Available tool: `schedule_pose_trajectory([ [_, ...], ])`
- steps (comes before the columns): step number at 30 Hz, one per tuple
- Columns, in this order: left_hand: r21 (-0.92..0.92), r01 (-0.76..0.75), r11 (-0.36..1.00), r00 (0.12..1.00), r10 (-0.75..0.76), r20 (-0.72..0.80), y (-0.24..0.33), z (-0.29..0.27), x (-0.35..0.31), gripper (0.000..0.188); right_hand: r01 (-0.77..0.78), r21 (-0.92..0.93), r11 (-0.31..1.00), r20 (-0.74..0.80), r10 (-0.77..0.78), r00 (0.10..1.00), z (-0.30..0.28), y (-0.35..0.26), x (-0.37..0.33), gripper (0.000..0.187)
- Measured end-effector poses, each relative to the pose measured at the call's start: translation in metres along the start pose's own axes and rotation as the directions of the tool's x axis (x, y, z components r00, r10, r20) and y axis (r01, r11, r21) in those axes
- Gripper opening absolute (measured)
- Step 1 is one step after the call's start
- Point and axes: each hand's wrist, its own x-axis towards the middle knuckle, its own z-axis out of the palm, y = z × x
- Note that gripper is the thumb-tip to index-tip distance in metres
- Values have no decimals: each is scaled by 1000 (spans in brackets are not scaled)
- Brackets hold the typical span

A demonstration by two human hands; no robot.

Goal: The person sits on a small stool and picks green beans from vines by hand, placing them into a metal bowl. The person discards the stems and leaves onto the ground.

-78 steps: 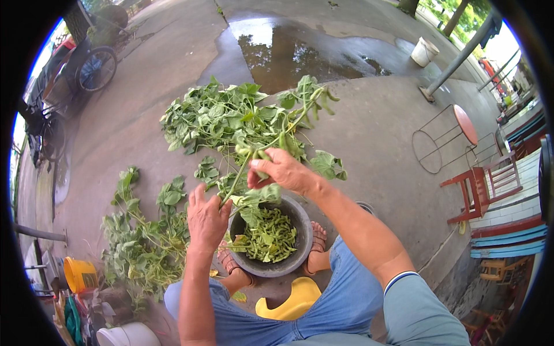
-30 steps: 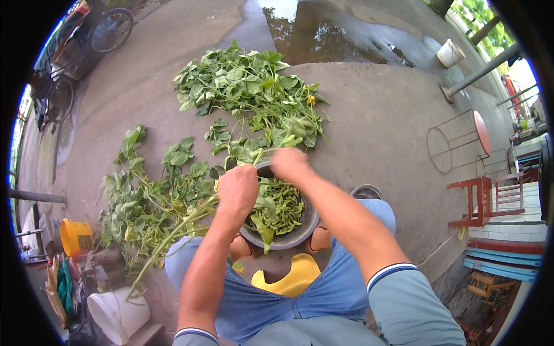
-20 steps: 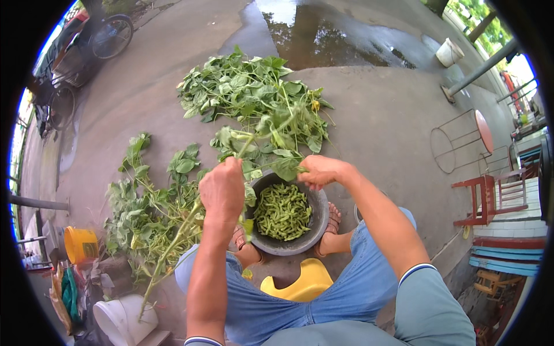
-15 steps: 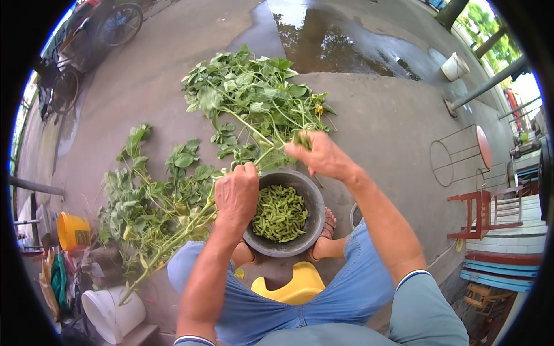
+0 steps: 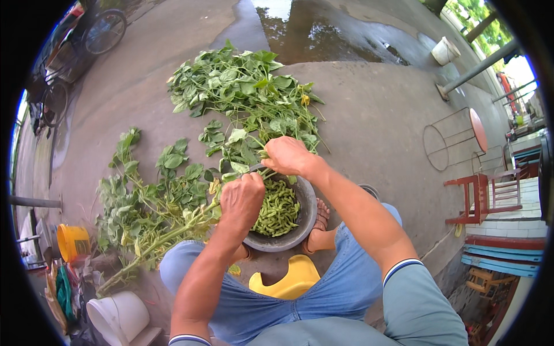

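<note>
Seemingly for steadiness, your left hand [image 5: 242, 200] grips a stalk [image 5: 167, 237] by the bowl's left rim, your right hand [image 5: 287, 155] curled over the bowl's [image 5: 309, 210] far rim, hold unclear.

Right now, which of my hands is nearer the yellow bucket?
Left. The left hand is right of the yellow bucket; the right hand is farther right and forward.

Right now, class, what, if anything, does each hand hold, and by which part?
The left hand grips a long green plant stem partway along. What the right hand holds cannot be told from this angle.
</note>
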Motion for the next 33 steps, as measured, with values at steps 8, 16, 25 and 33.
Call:
schedule_pose_trajectory([
  [8,-153,148,977,985,-160,-63,-3,-25,16,29,-46,989,143,-52,613,788,18,8,28,20],
  [16,-185,393,901,902,-417,-115,-41,-42,-4,34,75,993,86,-114,691,714,-63,111,-5,20],
  [25,-311,407,859,855,-478,-201,-57,-46,12,38,94,39,995,316,-102,943,16,3,-40,50],
  [33,-407,289,867,862,-420,-283,-66,-53,7,40,-6,934,358,-58,168,984,-64,22,-24,72],
])
